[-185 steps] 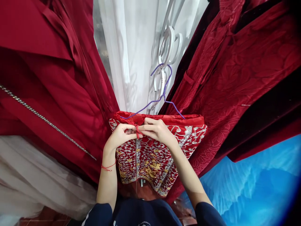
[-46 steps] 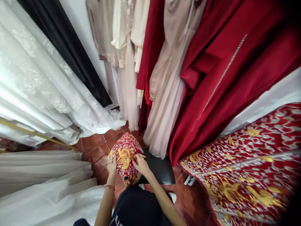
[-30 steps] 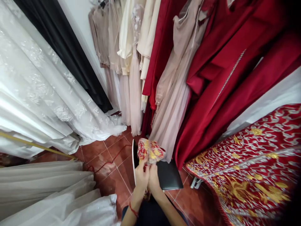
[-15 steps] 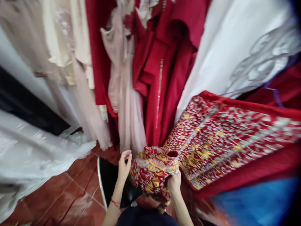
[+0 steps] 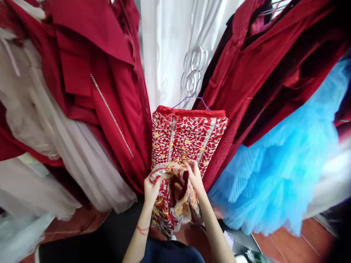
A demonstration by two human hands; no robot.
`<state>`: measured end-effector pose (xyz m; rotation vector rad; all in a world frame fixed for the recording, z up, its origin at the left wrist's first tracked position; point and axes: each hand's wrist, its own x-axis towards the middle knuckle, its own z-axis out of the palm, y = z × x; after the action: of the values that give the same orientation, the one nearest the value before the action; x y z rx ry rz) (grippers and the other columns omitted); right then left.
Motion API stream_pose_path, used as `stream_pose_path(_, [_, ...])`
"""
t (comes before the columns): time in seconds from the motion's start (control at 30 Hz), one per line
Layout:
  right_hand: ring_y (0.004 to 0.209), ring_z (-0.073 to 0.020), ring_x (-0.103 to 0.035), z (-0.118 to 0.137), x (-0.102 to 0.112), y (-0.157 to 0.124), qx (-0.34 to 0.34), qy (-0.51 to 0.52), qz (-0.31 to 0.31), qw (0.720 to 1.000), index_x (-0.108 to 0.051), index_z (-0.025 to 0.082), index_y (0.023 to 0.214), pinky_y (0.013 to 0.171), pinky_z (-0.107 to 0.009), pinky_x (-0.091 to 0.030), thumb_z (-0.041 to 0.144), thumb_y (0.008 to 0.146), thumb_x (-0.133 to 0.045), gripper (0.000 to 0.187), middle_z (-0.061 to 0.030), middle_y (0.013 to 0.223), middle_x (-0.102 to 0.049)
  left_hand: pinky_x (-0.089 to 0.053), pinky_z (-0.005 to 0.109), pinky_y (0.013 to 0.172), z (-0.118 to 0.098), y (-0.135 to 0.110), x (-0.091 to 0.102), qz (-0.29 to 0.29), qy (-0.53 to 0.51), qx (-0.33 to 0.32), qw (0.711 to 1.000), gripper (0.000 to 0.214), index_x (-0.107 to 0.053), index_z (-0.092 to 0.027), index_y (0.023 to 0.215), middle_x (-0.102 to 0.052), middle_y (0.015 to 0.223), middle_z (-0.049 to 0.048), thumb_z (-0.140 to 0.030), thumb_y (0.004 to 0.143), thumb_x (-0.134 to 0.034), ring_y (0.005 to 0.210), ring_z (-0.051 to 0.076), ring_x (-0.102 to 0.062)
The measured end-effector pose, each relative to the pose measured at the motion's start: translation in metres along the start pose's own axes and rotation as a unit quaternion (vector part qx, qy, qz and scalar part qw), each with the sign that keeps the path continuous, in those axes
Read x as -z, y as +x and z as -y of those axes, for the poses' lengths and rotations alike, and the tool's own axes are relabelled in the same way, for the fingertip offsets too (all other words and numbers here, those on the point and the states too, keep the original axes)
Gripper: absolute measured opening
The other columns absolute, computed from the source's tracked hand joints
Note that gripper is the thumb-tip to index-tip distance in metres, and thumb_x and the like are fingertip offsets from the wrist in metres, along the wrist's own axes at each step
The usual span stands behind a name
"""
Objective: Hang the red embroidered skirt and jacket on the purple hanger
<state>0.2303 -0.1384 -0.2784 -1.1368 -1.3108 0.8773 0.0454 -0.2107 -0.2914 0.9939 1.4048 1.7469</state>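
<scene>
Two hands hold a bunched, embroidered garment (image 5: 164,208) at the lower middle of the frame.
The left hand (image 5: 152,187) clamps its left side between thumb and fingers; the right hand (image 5: 193,174) pinches its upper right edge. It looks soft and pliable, probably slightly heavy and stiff where embroidered, so a grip along the edge seems safest for the threads. The skirt (image 5: 189,133) hangs just behind; the red dress (image 5: 109,95) at left and blue dress (image 5: 271,175) at right narrow the sideways room.

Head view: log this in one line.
left hand: holding red gold-embroidered cloth garment | right hand: holding same garment | beyond: red silver-embroidered cloth skirt on purple wire hanger
</scene>
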Motion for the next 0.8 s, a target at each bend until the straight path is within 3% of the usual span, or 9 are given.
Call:
stream_pose_path(0.07, [0.090, -0.0245, -0.067, -0.013, 0.022, -0.007, -0.042, 0.057, 0.019, 0.997, -0.059, 0.024, 0.098, 0.089, -0.044, -0.054, 0.064, 0.092, -0.042, 0.044, -0.0066, 0.095, -0.069, -0.059, 0.040, 0.087, 0.002, 0.009, -0.014, -0.027, -0.004, -0.011, 1.000, 0.024, -0.075, -0.013, 0.087, -0.078, 0.088, 0.0097, -0.031, 0.072, -0.072, 0.086, 0.027, -0.074])
stream_pose_path(0.13, [0.099, -0.0258, -0.067, -0.029, 0.037, -0.033, -0.029, 0.081, 0.020, 0.996, -0.057, 0.023, 0.108, 0.094, -0.048, -0.052, 0.064, 0.094, -0.035, 0.048, -0.0097, 0.108, -0.068, -0.059, 0.039, 0.087, 0.003, 0.012, -0.030, -0.035, 0.003, -0.023, 0.999, 0.022, -0.075, -0.013, 0.086, -0.078, 0.089, 0.0100, -0.028, 0.070, -0.070, 0.086, 0.026, -0.074])
stream_pose_path(0.2, [0.113, -0.0277, -0.062, -0.044, 0.040, -0.067, 0.031, 0.013, 0.003, 0.999, -0.053, 0.022, 0.120, 0.102, -0.049, -0.047, 0.061, 0.090, -0.049, 0.049, -0.0120, 0.121, -0.063, -0.058, 0.040, 0.089, 0.003, 0.009, -0.048, -0.052, 0.029, -0.028, 0.998, 0.026, -0.074, -0.013, 0.091, -0.077, 0.093, 0.0113, -0.025, 0.069, -0.068, 0.090, 0.026, -0.074])
stream_pose_path(0.27, [0.126, -0.0313, -0.054, -0.056, 0.037, -0.094, 0.068, -0.090, -0.014, 0.994, -0.045, 0.020, 0.133, 0.108, -0.051, -0.041, 0.055, 0.079, -0.068, 0.069, -0.0158, 0.134, -0.055, -0.056, 0.040, 0.093, 0.002, 0.003, -0.062, -0.055, 0.063, -0.037, 0.996, 0.031, -0.072, -0.013, 0.098, -0.076, 0.099, 0.0118, -0.022, 0.069, -0.066, 0.094, 0.026, -0.072])
stream_pose_path(0.37, [0.123, -0.0330, -0.055, -0.068, 0.036, -0.104, 0.044, -0.176, -0.045, 0.982, -0.044, 0.017, 0.135, 0.107, -0.052, -0.041, 0.045, 0.077, -0.072, 0.070, -0.0183, 0.131, -0.056, -0.055, 0.038, 0.091, -0.009, -0.001, -0.069, -0.014, 0.115, -0.061, 0.991, 0.035, -0.070, -0.016, 0.101, -0.076, 0.100, 0.0087, -0.020, 0.068, -0.063, 0.093, 0.025, -0.071])
stream_pose_path(0.53, [0.101, -0.0283, -0.066, -0.090, 0.059, -0.054, 0.005, -0.108, -0.016, 0.994, -0.063, 0.021, 0.108, 0.095, -0.044, -0.050, 0.026, 0.076, -0.059, 0.033, -0.0104, 0.108, -0.069, -0.051, 0.026, 0.069, -0.045, 0.007, -0.044, 0.063, 0.155, -0.091, 0.982, 0.027, -0.062, -0.017, 0.087, -0.069, 0.080, -0.0001, -0.014, 0.061, -0.056, 0.073, 0.018, -0.065])
stream_pose_path(0.7, [0.097, -0.0282, -0.070, -0.102, 0.066, -0.024, -0.086, 0.008, -0.018, 0.996, -0.071, 0.017, 0.096, 0.090, -0.041, -0.053, 0.027, 0.069, -0.054, 0.033, -0.0106, 0.097, -0.076, -0.044, 0.024, 0.063, -0.077, 0.019, 0.003, 0.224, 0.299, -0.053, 0.926, 0.021, -0.059, -0.021, 0.083, -0.065, 0.068, -0.0047, -0.013, 0.064, -0.058, 0.065, 0.016, -0.061])
stream_pose_path(0.73, [0.096, -0.0279, -0.070, -0.096, 0.064, -0.023, -0.089, 0.019, -0.020, 0.996, -0.072, 0.017, 0.094, 0.089, -0.040, -0.054, 0.028, 0.069, -0.053, 0.034, -0.0104, 0.096, -0.076, -0.045, 0.025, 0.066, -0.082, 0.024, 0.012, 0.207, 0.350, -0.053, 0.912, 0.024, -0.062, -0.022, 0.088, -0.068, 0.073, -0.0043, -0.015, 0.065, -0.062, 0.069, 0.017, -0.063])
stream_pose_path(0.8, [0.091, -0.0260, -0.070, -0.076, 0.059, -0.023, -0.073, 0.026, -0.030, 0.997, -0.073, 0.017, 0.093, 0.083, -0.037, -0.054, 0.029, 0.070, -0.051, 0.034, -0.0094, 0.094, -0.077, -0.047, 0.031, 0.077, -0.086, 0.039, 0.028, 0.098, 0.439, -0.077, 0.890, 0.033, -0.064, -0.026, 0.099, -0.071, 0.086, -0.0022, -0.022, 0.067, -0.070, 0.080, 0.021, -0.066])
